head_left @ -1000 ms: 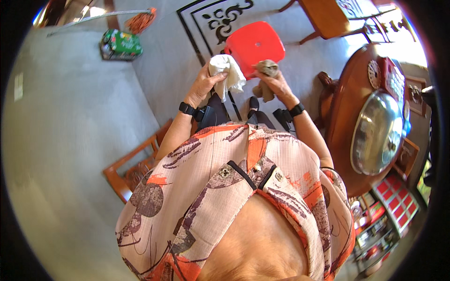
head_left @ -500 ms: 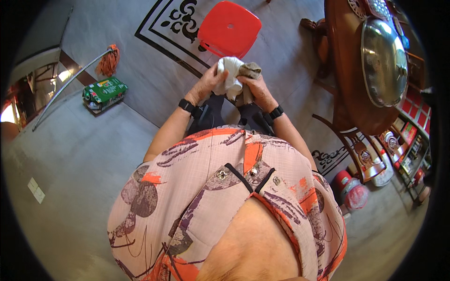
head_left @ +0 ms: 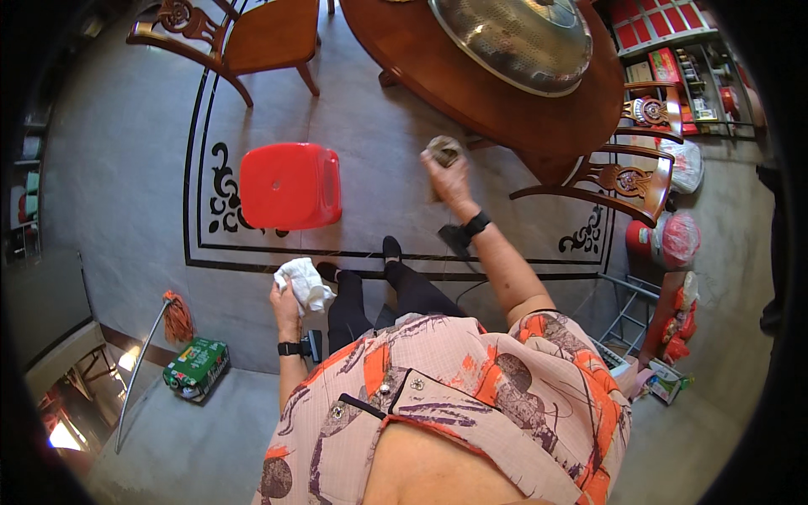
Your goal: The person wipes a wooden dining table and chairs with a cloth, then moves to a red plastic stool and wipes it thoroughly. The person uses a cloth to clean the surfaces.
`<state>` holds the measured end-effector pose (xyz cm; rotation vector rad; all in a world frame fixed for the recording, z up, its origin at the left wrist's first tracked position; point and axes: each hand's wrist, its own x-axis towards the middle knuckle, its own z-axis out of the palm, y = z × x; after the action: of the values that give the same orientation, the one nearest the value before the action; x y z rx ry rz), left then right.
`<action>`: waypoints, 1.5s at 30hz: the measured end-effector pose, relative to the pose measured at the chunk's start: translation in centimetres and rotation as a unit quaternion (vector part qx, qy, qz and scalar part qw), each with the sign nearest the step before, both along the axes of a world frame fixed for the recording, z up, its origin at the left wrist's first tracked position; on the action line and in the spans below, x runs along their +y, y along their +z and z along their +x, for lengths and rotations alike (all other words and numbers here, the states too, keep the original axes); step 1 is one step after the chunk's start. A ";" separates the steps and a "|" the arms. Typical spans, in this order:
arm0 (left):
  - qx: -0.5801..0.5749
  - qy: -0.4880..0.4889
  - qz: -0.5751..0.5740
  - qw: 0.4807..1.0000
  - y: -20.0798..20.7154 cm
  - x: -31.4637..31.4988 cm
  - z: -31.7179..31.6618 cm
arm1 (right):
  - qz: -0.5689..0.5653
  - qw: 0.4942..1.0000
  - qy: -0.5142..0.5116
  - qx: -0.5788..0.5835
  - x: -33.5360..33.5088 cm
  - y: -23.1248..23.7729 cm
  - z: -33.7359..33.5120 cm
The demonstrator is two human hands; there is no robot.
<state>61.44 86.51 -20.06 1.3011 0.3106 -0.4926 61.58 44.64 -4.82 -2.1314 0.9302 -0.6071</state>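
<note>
A crumpled white cloth (head_left: pixel 305 284) is bunched in my left hand (head_left: pixel 286 305), low on the left beside my legs. My right hand (head_left: pixel 452 179) reaches forward with its fingers closed round a grey-brown cloth (head_left: pixel 443 151), close to the edge of the wooden table (head_left: pixel 471 91). The two cloths are well apart. Ahead of my left hand stands a red plastic stool (head_left: pixel 282 187), touched by neither hand.
A large domed metal cover (head_left: pixel 522 42) sits on the table. Wooden chairs (head_left: pixel 273 44) stand around it. On the left are an orange mop (head_left: pixel 177 318) and a green carton (head_left: pixel 196 370). A metal rack (head_left: pixel 629 311) and bagged items (head_left: pixel 680 239) are at the right.
My hands have separated, each keeping one cloth; the right has moved out toward the table. My view has turned right, so the stool now appears farther left.
</note>
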 end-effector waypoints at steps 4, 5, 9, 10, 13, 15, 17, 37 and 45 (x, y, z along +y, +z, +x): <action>-0.031 -0.062 0.065 0.995 1.3 -2.5 -1.9 | -0.378 0.925 0.005 -0.022 -11.0 5.2 0.5; -0.063 -0.084 0.088 0.991 1.7 -3.1 -2.4 | -0.442 0.897 -0.001 -0.001 -13.9 5.9 1.6; -0.096 -0.118 0.147 0.977 3.9 -4.0 -4.4 | -0.434 0.882 0.024 0.184 -21.6 6.1 3.7; -0.101 -0.131 0.170 0.971 4.2 -4.1 -4.8 | -0.423 0.888 0.008 0.178 -22.4 5.7 4.4; -0.101 -0.152 0.185 0.966 4.1 -4.5 -4.8 | -0.416 0.904 0.001 0.102 -22.8 4.8 4.6; -0.080 -0.188 0.237 0.950 3.4 -4.5 -4.7 | -0.370 0.924 0.094 -0.035 -20.1 3.1 3.4; -0.043 -0.214 0.206 0.954 2.4 -4.6 -4.2 | -0.374 0.905 0.194 -0.054 -15.0 0.0 0.2; 0.008 -0.243 0.223 0.944 -11.5 3.6 5.6 | 0.150 0.827 0.376 0.389 15.0 -27.2 -9.4; 0.250 -0.086 0.005 0.964 -19.0 -2.9 16.2 | 0.282 0.934 0.141 0.169 10.1 -31.2 -2.3</action>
<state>77.65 83.63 -39.05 1.2044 0.6221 -0.9719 59.30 54.70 -36.00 -1.8087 0.8252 0.1709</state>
